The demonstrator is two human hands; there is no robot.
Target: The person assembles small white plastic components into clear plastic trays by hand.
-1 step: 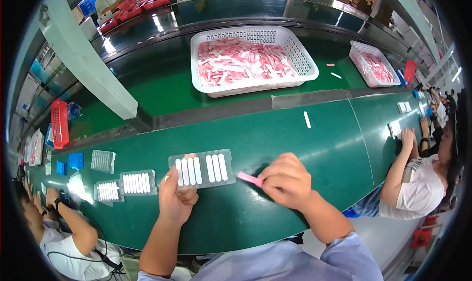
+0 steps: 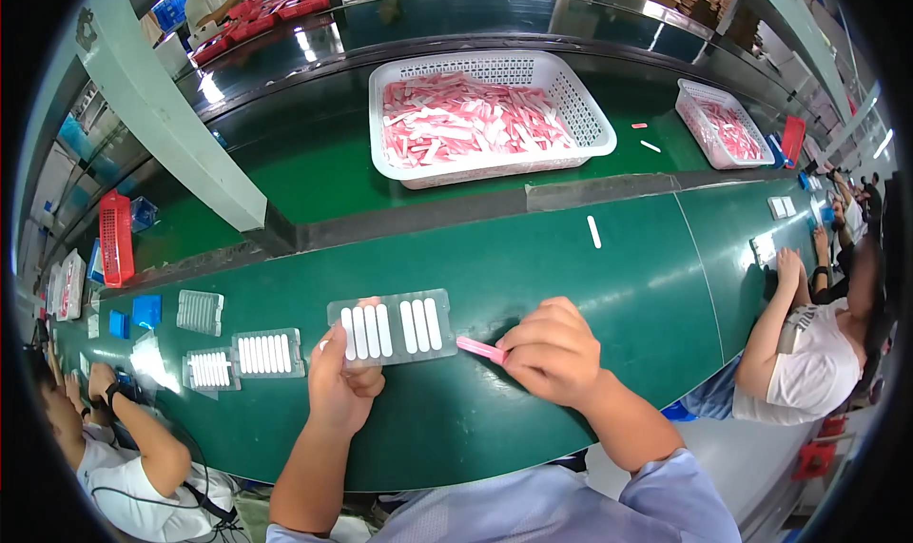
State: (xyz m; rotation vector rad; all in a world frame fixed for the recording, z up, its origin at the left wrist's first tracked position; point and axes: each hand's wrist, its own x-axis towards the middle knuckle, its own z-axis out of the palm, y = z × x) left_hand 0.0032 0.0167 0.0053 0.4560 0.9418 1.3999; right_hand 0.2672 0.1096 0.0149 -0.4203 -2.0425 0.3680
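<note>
In my left hand (image 2: 344, 381) is a clear plastic tray (image 2: 392, 355), gripped at its left end with the thumb on top. White rounded strips stand side by side in it, in two groups with a gap between them. My right hand (image 2: 556, 351) pinches a slim pink strip (image 2: 481, 350) at one end between thumb and fingers. The strip's free end points left, close beside the tray's right edge. Left of my left hand, a filled tray (image 2: 266, 354) and another filled tray (image 2: 209, 370) lie on the green table (image 2: 456, 429).
A large white basket (image 2: 495, 169) heaped with pink and white strips stands behind the divider. One loose white strip (image 2: 594, 231) lies on the table. An unfilled clear tray (image 2: 200, 312) sits left, near blue boxes (image 2: 146, 311). Seated co-workers flank me; a post (image 2: 171, 106) rises at left.
My right hand has shifted very slightly left, and the pink strip has turned a little. The tray in my left hand has moved slightly right.
</note>
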